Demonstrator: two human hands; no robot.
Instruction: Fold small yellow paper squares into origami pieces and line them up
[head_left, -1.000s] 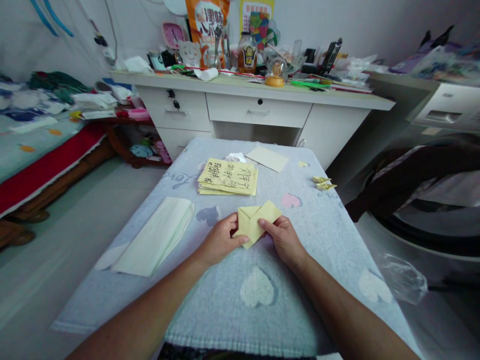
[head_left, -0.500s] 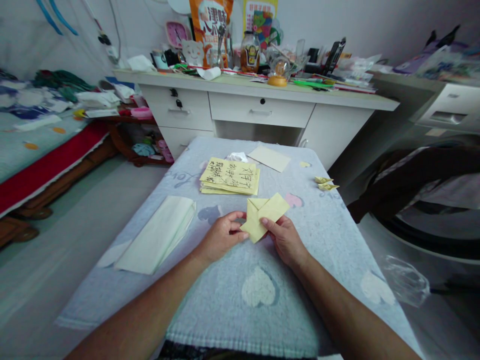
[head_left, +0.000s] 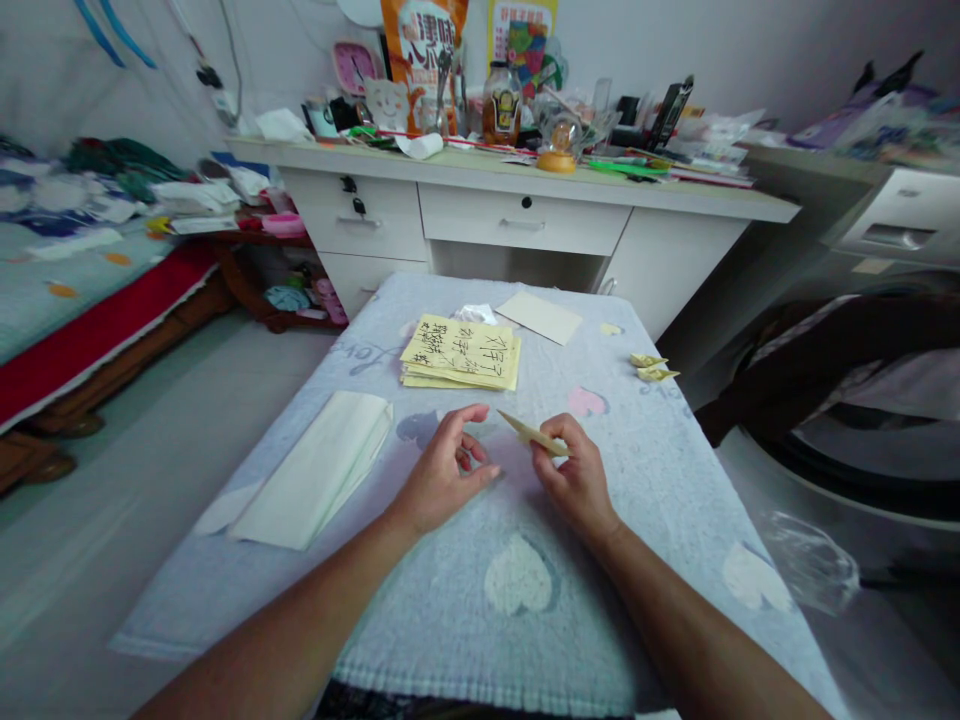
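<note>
Pinched between the thumb and fingers of my right hand (head_left: 576, 475) is a folded piece of yellow paper (head_left: 525, 429), turned nearly edge-on above the cloth. My left hand (head_left: 448, 470) is just left of it, empty, thumb and fingers apart and curved toward the paper without touching it. Beyond the hands lies a stack of yellow paper sheets (head_left: 459, 355) with handwriting on top. Two small folded yellow paper shapes (head_left: 654, 368) rest near the right edge of the table.
A patterned blue cloth (head_left: 420, 610) covers the table. On it are folded white sheets (head_left: 315, 470) at left, a pale card (head_left: 540, 317) and a crumpled white tissue (head_left: 476, 314) at the back. Behind stands a cluttered white desk (head_left: 525, 200); a washing machine (head_left: 900, 215) is at right.
My left hand has let go of the folded paper and opened. The right hand has turned the paper from face-up to nearly edge-on.
</note>
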